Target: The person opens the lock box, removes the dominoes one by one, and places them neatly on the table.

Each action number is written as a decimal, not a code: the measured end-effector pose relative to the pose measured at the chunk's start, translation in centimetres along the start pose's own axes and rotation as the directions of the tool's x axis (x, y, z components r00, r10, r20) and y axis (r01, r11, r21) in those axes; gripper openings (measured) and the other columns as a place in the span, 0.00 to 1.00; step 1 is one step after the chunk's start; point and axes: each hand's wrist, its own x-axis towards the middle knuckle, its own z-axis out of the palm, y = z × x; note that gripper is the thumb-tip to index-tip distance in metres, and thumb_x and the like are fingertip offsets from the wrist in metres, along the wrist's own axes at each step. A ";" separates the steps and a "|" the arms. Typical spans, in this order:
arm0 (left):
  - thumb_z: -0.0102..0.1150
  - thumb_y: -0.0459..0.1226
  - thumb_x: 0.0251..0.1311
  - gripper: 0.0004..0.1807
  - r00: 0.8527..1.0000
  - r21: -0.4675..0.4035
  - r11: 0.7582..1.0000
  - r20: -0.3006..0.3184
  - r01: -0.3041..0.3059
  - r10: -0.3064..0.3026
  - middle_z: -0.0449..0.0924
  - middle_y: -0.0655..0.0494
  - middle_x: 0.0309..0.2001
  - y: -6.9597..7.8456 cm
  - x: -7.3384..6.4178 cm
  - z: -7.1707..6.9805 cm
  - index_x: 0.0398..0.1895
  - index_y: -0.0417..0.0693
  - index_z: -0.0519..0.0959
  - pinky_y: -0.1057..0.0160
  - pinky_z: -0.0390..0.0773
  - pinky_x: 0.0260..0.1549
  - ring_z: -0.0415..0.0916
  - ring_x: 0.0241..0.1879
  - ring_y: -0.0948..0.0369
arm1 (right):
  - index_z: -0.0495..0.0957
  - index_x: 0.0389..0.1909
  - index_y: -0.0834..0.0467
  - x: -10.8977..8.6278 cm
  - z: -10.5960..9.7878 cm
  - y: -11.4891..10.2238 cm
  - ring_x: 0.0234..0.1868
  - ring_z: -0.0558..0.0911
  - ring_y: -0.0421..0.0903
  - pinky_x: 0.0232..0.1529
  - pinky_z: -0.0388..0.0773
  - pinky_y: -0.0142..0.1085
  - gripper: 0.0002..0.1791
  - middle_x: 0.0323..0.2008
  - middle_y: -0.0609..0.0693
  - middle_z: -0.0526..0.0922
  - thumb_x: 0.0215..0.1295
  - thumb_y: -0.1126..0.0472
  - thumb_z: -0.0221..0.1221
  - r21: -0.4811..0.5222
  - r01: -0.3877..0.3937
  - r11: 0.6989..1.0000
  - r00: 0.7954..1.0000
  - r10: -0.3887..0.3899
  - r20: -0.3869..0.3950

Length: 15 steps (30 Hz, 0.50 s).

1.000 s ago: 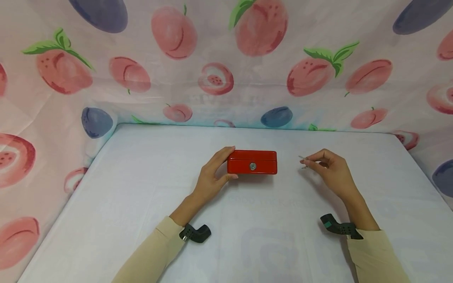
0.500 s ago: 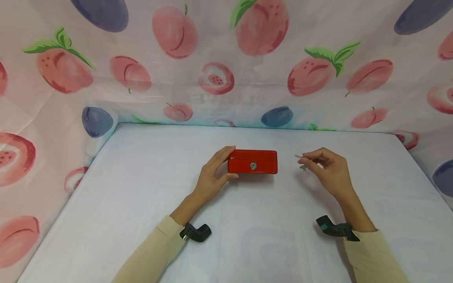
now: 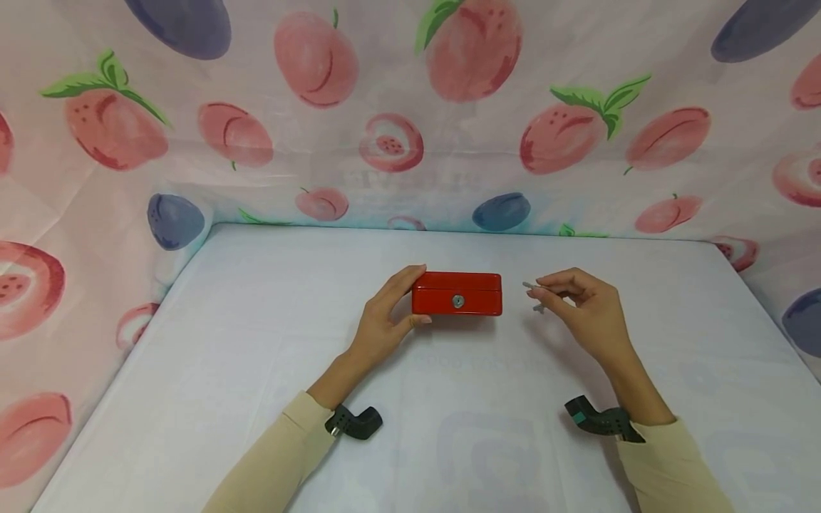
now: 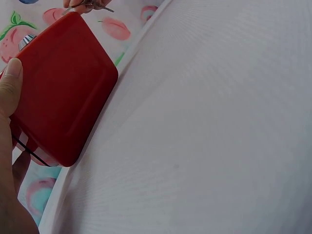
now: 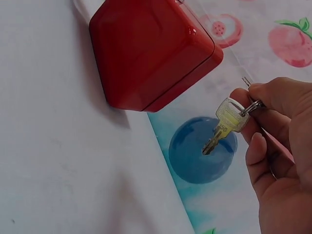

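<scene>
A small red metal lockbox point(image 3: 457, 293) with a round silver keyhole lock point(image 3: 458, 301) is closed, its lock side facing me. My left hand point(image 3: 378, 320) grips the box's left end, thumb at the lower front edge and fingers along the top; the left wrist view shows the thumb point(image 4: 10, 87) pressed on the box. To the right of the box, apart from it, my right hand point(image 3: 584, 306) pinches a key point(image 3: 531, 285) between thumb and fingertips, pointing left at the box. From its ring dangles a second key point(image 5: 224, 122), below the fingers in the right wrist view.
A white cloth point(image 3: 410, 427) covers the table. Behind it and at the sides hangs a fabric backdrop point(image 3: 449, 171) printed with peaches and plums. Dark camera mounts point(image 3: 355, 423) sit on both wrists over beige sleeves point(image 3: 276, 456).
My right hand has moved left with the keys, closer to the box, and the hanging key shows more. My left hand and the box have stayed in place.
</scene>
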 end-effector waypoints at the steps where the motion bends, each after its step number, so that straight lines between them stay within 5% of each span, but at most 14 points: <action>1: 0.66 0.27 0.41 0.38 1.000 0.003 1.000 0.001 0.002 -0.002 0.63 0.40 0.59 0.0 0.0 0.0 0.59 0.33 0.62 0.62 0.65 0.54 0.61 0.58 0.52 | 0.78 0.38 0.59 0.0 0.0 -0.1 0.30 0.79 0.46 0.34 0.75 0.29 0.10 0.29 0.53 0.83 0.52 0.65 0.63 -0.004 -0.004 1.000 1.000 0.004 0.000; 15: 0.66 0.27 0.41 0.38 1.000 0.012 1.000 -0.001 -0.001 0.001 0.63 0.41 0.59 -0.2 0.0 0.1 0.60 0.34 0.62 0.62 0.65 0.54 0.60 0.59 0.53 | 0.77 0.38 0.54 0.2 0.7 -2.5 0.37 0.79 0.41 0.34 0.73 0.30 0.08 0.33 0.46 0.83 0.56 0.60 0.60 -0.103 -0.044 0.994 0.999 0.042 -0.018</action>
